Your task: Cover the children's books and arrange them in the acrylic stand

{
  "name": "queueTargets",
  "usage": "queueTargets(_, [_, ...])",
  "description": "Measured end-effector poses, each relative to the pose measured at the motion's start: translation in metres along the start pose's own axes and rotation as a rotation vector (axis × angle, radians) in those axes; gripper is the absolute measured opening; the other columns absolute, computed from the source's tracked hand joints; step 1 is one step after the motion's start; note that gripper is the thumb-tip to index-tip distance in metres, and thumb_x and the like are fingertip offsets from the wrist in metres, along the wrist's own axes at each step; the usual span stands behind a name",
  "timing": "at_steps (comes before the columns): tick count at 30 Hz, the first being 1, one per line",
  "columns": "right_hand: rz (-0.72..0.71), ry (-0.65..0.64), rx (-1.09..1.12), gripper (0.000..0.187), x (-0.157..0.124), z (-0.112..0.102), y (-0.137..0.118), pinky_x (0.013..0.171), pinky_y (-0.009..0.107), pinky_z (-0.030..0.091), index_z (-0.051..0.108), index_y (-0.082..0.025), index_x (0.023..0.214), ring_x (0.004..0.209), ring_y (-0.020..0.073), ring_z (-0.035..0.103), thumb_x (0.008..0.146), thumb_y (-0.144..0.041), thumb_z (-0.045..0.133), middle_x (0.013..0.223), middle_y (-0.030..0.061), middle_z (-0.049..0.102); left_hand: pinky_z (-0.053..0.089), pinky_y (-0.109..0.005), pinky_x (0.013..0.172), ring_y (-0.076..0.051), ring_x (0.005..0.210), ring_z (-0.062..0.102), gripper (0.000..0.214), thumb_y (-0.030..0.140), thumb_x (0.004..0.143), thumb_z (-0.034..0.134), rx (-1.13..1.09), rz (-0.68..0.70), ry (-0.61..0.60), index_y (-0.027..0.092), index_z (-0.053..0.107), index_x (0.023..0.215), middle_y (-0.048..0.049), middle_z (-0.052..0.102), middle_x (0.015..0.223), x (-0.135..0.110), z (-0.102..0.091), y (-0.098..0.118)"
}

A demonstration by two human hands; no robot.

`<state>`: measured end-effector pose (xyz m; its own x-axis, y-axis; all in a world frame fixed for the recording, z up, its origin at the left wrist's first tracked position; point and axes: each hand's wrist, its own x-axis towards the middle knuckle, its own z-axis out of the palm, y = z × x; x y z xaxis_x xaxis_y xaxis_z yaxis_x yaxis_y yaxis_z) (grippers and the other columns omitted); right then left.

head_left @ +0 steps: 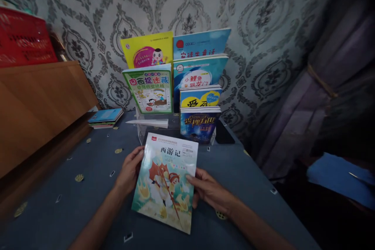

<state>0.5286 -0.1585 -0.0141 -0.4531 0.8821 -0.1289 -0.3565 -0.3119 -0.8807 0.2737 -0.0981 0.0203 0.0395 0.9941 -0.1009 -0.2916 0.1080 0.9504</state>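
Note:
Between my two hands is a paperback book point(166, 183), its illustrated green-and-white cover facing up and tilted slightly clockwise. My left hand point(132, 168) grips its upper left edge, thumb near the cover. On the right edge, my right hand point(206, 187) is closed with the thumb on the cover and the fingers partly hidden behind. Just beyond the book stands a tiered clear book rack point(142, 133). It carries a yellow book point(129, 49), a green book point(155, 90), a blue book point(202, 43), a teal book point(216, 68), a yellow-and-blue book point(186, 99) and a dark blue book point(199, 125).
A small stack of books point(106, 118) lies at the left rear of the blue cloth-covered table point(96, 187). Left of it rises a wooden cabinet point(43, 101) bearing a red box point(25, 39). A dark flat object point(225, 134) lies right of the rack, and a curtain point(304, 97) hangs beyond.

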Motion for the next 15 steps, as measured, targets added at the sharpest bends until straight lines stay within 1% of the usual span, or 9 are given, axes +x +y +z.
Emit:
queueTargets(2, [-0.027, 0.047, -0.023, 0.057, -0.006, -0.001, -0.004, 0.047, 0.021, 0.056, 0.071, -0.020, 0.120, 0.071, 0.0164, 0.071, 0.077, -0.055, 0.084, 0.105, 0.0107, 0.076, 0.056, -0.028, 0.064, -0.025, 0.090, 0.072, 0.062, 0.054, 0.067, 0.085, 0.123, 0.163, 0.074, 0.020, 0.063, 0.114, -0.0085, 0.074, 0.101, 0.020, -0.003, 0.011])
queueTargets(5, [-0.085, 0.137, -0.063, 0.055, -0.019, -0.007, -0.013, 0.047, 0.022, 0.057, 0.073, -0.021, 0.118, 0.066, 0.0156, 0.069, 0.077, -0.056, 0.084, 0.103, 0.0110, 0.077, 0.056, -0.029, 0.072, -0.027, 0.114, 0.065, 0.070, 0.047, 0.069, 0.083, 0.275, 0.526, 0.177, 0.024, 0.054, 0.128, -0.0102, 0.067, 0.120, 0.055, -0.011, 0.034])
queueTargets(6, [-0.105, 0.161, -0.080, 0.054, -0.024, -0.010, -0.017, 0.046, 0.023, 0.056, 0.074, -0.021, 0.116, 0.063, 0.0151, 0.068, 0.077, -0.056, 0.084, 0.102, 0.0112, 0.077, 0.055, -0.030, 0.075, -0.028, 0.119, 0.062, 0.072, 0.044, 0.069, 0.083, 0.316, 0.614, 0.189, 0.026, 0.052, 0.132, -0.0106, 0.064, 0.127, 0.066, -0.013, 0.041])
queueTargets(7, [-0.128, 0.184, -0.097, 0.053, -0.029, -0.012, -0.021, 0.045, 0.023, 0.056, 0.075, -0.020, 0.113, 0.061, 0.0145, 0.067, 0.076, -0.056, 0.084, 0.101, 0.0114, 0.077, 0.054, -0.030, 0.077, -0.028, 0.123, 0.060, 0.074, 0.042, 0.069, 0.082, 0.356, 0.673, 0.177, 0.027, 0.050, 0.135, -0.0109, 0.062, 0.132, 0.075, -0.014, 0.047])
queueTargets(9, [-0.174, 0.236, -0.130, 0.051, -0.039, -0.016, -0.030, 0.043, 0.024, 0.055, 0.077, -0.020, 0.108, 0.056, 0.0133, 0.064, 0.074, -0.057, 0.085, 0.099, 0.0116, 0.077, 0.054, -0.031, 0.081, -0.029, 0.128, 0.057, 0.075, 0.040, 0.071, 0.082, 0.419, 0.741, 0.120, 0.027, 0.051, 0.137, -0.0113, 0.060, 0.136, 0.090, -0.015, 0.057])
queueTargets(11, [-0.207, 0.308, -0.155, 0.050, -0.047, -0.019, -0.038, 0.042, 0.024, 0.055, 0.077, -0.020, 0.104, 0.051, 0.0120, 0.062, 0.073, -0.058, 0.086, 0.098, 0.0114, 0.077, 0.053, -0.032, 0.085, -0.029, 0.126, 0.058, 0.066, 0.041, 0.072, 0.082, 0.452, 0.767, 0.034, 0.024, 0.057, 0.132, -0.0107, 0.064, 0.132, 0.100, -0.013, 0.062])
queueTargets(13, [-0.221, 0.399, -0.175, 0.049, -0.053, -0.020, -0.044, 0.042, 0.025, 0.055, 0.077, -0.020, 0.103, 0.048, 0.0106, 0.060, 0.072, -0.057, 0.086, 0.100, 0.0109, 0.077, 0.053, -0.032, 0.086, -0.027, 0.114, 0.064, 0.050, 0.044, 0.074, 0.080, 0.462, 0.759, -0.041, 0.021, 0.067, 0.116, -0.0089, 0.070, 0.119, 0.109, -0.011, 0.064])
queueTargets(15, [-0.224, 0.486, -0.195, 0.050, -0.058, -0.022, -0.048, 0.042, 0.026, 0.054, 0.077, -0.020, 0.102, 0.045, 0.0098, 0.058, 0.071, -0.058, 0.087, 0.100, 0.0108, 0.077, 0.053, -0.031, 0.079, -0.023, 0.095, 0.067, 0.038, 0.047, 0.074, 0.079, 0.454, 0.726, -0.065, 0.018, 0.071, 0.097, -0.0064, 0.073, 0.098, 0.119, -0.009, 0.065])
